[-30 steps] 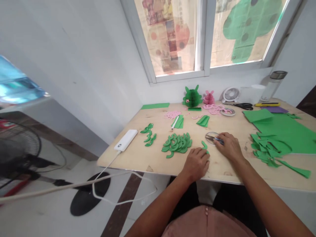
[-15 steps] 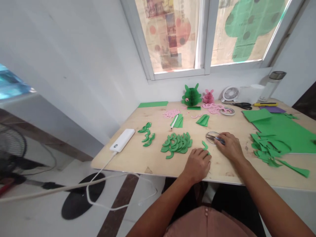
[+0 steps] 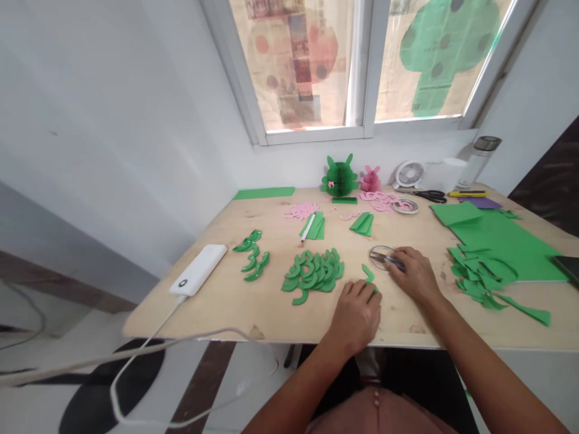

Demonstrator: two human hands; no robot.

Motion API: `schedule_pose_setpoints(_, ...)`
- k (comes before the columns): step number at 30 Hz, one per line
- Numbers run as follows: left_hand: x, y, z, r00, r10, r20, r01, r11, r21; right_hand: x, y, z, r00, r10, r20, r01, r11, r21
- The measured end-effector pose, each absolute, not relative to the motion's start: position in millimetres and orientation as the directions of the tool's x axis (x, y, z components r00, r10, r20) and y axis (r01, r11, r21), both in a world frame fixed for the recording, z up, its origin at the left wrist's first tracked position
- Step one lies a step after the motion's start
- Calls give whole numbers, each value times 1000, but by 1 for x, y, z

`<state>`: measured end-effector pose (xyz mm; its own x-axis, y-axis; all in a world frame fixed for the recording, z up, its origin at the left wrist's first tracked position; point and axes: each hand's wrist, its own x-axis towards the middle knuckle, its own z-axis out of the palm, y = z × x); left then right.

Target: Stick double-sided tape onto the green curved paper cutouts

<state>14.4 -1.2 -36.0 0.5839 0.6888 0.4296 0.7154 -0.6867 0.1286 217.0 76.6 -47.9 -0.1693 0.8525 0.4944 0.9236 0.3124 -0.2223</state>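
Observation:
My left hand (image 3: 357, 313) rests near the table's front edge with its fingers bent together over one end of a curved green paper piece (image 3: 367, 273); the fingertips partly hide it. To the right, my right hand (image 3: 416, 276) is closed round a slim two-pointed metal tool (image 3: 382, 257) with a dark handle. I cannot tell whether it is tweezers or small scissors. Its points lie over a thin-rimmed ring (image 3: 371, 263) on the table. Left of my hands lies a pile of curved green paper pieces (image 3: 314, 271). Beyond it are several glossy green curved pieces (image 3: 257, 266).
Green scraps (image 3: 482, 274) and a large green sheet (image 3: 511, 238) lie at the right. A white power bank (image 3: 199, 268) with a cable sits at the left. Farther back are a pen (image 3: 308, 228), green and pink paper figures (image 3: 341, 178), scissors (image 3: 432, 196) and a small fan (image 3: 409, 175).
The view has shifted slightly, so the table appears farther left. Both hands keep nearly the same places, and the tool still lies over the ring.

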Motion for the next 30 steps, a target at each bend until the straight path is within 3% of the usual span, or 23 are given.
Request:
schedule_pose_setpoints(19, 15, 0, -38, 576, 696, 428, 704, -689, 173, 215, 75, -48, -146, 861, 486, 928, 290, -236)
schedule_pose_setpoints(30, 16, -1, -37, 580, 674, 457, 714, -691, 113, 215, 73, -47, -129, 863, 488, 929, 277, -246)
